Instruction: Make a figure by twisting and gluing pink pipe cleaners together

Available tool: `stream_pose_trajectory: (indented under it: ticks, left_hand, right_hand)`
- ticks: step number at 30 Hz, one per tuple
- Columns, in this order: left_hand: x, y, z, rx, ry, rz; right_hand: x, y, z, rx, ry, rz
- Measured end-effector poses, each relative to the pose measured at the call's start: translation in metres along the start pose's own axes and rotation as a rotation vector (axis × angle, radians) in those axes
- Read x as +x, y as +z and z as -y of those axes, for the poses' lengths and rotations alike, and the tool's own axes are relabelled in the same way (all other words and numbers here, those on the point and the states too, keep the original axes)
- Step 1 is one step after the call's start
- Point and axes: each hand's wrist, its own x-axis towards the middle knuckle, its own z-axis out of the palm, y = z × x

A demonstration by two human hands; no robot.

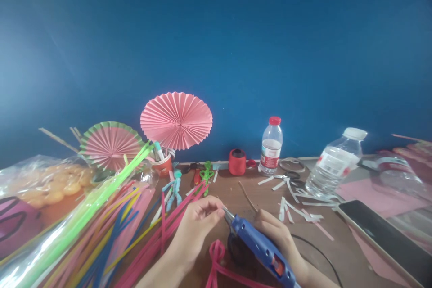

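Note:
My right hand (277, 233) is wrapped around a blue hot glue gun (259, 243), which points up and to the left. Its metal nozzle touches or nearly touches the fingertips of my left hand (204, 218). Those left fingers are pinched together, and whatever they hold is too small or hidden to name. Below the hands lies a looped pink pipe cleaner (217, 252). Beyond my left hand are a light blue pipe-cleaner figure (175, 189) and a green pipe-cleaner figure (206, 172).
Bundled coloured pipe cleaners (111, 234) cover the left side. Behind them stand pleated paper fans (176, 121) and a cup of pens (163, 165). A red tape roll (237, 162), water bottles (271, 146), paper strips (297, 207) and a phone (384, 238) sit farther right.

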Motion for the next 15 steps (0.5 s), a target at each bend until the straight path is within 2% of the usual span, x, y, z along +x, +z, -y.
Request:
stream_pose_trajectory:
  ticks: [9, 15]
  left_hand:
    - [0.010, -0.012, 0.003, 0.069, 0.004, -0.177]
    - [0.008, -0.012, 0.002, 0.045, 0.013, -0.116]
  right_hand:
    - [-0.005, 0.002, -0.012, -0.025, 0.032, -0.023]
    - [-0.005, 0.002, -0.014, -0.039, 0.039, -0.028]
